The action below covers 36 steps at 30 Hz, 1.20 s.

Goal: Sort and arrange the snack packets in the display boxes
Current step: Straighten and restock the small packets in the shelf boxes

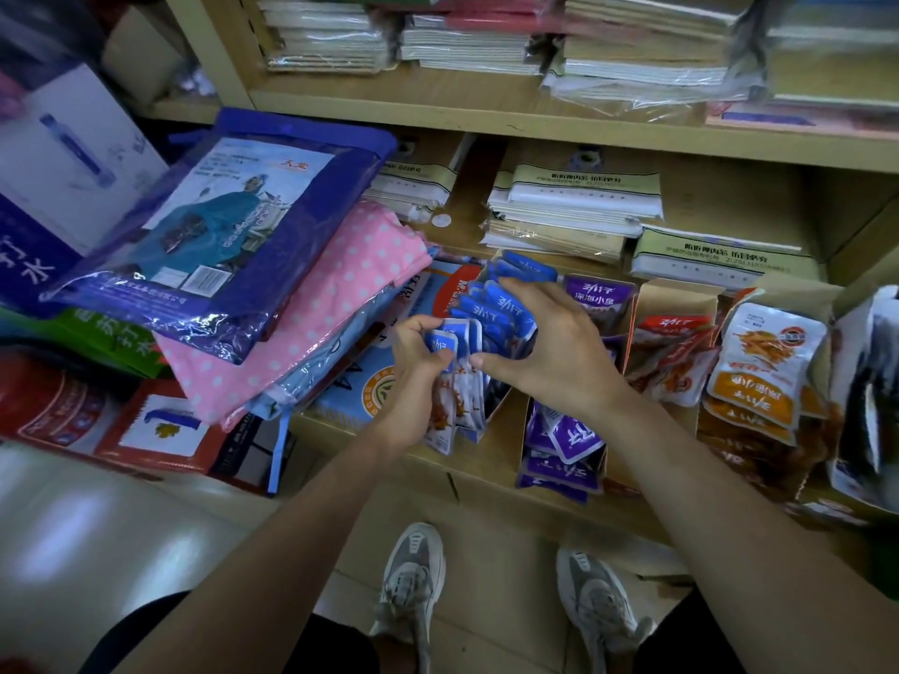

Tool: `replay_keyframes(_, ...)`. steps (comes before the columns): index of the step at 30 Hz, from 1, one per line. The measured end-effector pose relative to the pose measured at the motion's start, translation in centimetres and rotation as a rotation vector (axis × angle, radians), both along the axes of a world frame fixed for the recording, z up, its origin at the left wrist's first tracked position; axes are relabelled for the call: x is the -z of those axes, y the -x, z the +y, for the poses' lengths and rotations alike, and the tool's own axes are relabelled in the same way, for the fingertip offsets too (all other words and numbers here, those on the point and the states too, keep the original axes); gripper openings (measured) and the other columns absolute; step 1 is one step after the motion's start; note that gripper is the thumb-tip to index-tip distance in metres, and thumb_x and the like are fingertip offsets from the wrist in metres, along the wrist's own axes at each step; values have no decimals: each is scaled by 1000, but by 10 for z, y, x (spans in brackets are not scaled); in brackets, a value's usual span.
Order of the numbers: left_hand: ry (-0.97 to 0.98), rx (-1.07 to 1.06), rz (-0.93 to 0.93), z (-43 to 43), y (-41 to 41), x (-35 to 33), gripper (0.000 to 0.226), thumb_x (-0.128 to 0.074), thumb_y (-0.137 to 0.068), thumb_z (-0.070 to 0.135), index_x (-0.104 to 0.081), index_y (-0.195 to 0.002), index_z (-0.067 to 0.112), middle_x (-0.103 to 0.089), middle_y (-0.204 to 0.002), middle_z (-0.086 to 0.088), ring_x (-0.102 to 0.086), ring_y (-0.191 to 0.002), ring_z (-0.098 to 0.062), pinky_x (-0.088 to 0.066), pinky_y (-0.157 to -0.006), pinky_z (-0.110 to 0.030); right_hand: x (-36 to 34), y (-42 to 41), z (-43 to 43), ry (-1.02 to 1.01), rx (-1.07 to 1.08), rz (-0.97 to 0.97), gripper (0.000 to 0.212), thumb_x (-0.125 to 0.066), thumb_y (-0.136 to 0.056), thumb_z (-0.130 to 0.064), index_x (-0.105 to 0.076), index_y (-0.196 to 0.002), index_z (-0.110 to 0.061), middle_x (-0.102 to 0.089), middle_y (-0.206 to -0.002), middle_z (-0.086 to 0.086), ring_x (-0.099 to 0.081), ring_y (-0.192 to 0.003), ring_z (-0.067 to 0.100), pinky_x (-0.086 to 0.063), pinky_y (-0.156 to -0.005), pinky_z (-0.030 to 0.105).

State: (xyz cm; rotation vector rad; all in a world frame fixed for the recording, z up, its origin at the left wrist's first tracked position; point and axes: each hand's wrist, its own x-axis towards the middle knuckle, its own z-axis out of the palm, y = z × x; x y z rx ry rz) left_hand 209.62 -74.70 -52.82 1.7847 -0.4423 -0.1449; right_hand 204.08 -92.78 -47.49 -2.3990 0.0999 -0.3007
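My left hand (413,377) grips a small stack of blue snack packets (459,396), held upright at the front of the leftmost display box (496,406). My right hand (549,342) reaches over that box, fingers spread on the row of blue packets (496,304) standing in it, thumb touching the held stack. To the right stand a box of purple packets (564,445), a box of red packets (676,352) and a box of orange packets (764,377).
Bagged raincoats, one blue (219,231) and one pink dotted (311,313), are piled to the left of the boxes. Stacks of wrapped notebooks (574,206) fill the shelf behind. The wooden shelf edge (486,474) runs in front, with my feet on the floor below.
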Motion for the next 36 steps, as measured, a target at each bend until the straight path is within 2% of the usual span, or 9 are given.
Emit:
replay_keyframes(4,125,62,132,-6,-1,-11,36,-41,-79,7,-37,-115,13,-41,-115,-11,-57,-91,-1,-51,-72,-21,2,0,13,80,-15,34,111,-80,-67,-65,-30,-156,-22,-37,-151,-1,-34,-141,21,-36,-111,35)
replay_keyframes(6,155,62,138,-7,-3,-14,34,-40,-87,-4,-34,-118,9,-41,-106,-1,-55,-75,8,-47,-64,-14,4,-2,14,98,-7,19,108,-82,-69,-60,-30,-156,-21,-38,-149,2,-37,-139,24,-39,-111,39)
replay_keyframes(9,192,49,152,3,-5,-15,37,-52,-94,-4,-38,-123,15,-47,-113,-1,-60,-86,1,-52,-69,-20,5,-5,11,94,5,10,99,-84,-74,-48,-33,-154,-23,-41,-146,3,-43,-134,25,-43,-108,41)
replay_keyframes(13,82,-79,35,15,8,-11,35,-72,-92,11,-50,-119,19,-64,-115,1,-66,-100,-16,-58,-78,-34,7,-5,10,70,12,-11,92,-85,-76,-42,-37,-153,-24,-43,-142,3,-49,-129,26,-49,-102,43)
replay_keyframes(19,-139,-411,-178,24,36,-17,46,-89,-74,30,-55,-102,17,-70,-94,19,-71,-76,-3,-58,-63,-28,8,-6,10,54,20,-22,90,-84,-77,-42,-39,-152,-22,-43,-140,3,-51,-127,24,-52,-100,41)
replay_keyframes(24,-515,-362,-275,14,45,-16,56,-77,-60,75,-51,-68,26,-61,-65,12,-61,-64,-2,-46,-53,-27,7,-6,11,44,19,-35,89,-85,-76,-41,-41,-151,-22,-44,-138,4,-53,-123,20,-52,-96,34)
replay_keyframes(28,-696,-311,-346,5,29,-21,63,-75,-55,77,-40,-64,24,-53,-56,9,-53,-55,-8,-38,-51,-25,1,-6,0,-3,-62,8,91,-89,-72,-36,-45,-150,-19,-49,-138,7,-51,-126,23,-45,-104,36)
replay_keyframes(31,-685,-258,-341,6,15,-27,56,-84,-55,60,-41,-62,23,-53,-56,8,-54,-55,-10,-35,-52,-27,-3,-5,-13,-76,-114,41,88,-89,-73,-23,-46,-149,-19,-51,-139,6,-50,-130,23,-46,-108,45)
replay_keyframes(36,-325,-170,-177,11,-6,-34,51,-89,-54,56,-53,-64,21,-67,-66,8,-66,-67,-8,-56,-66,-37,-3,-7,-13,-87,-122,37,84,-88,-75,-18,-47,-149,-20,-56,-141,6,-61,-121,22,-55,-98,43)
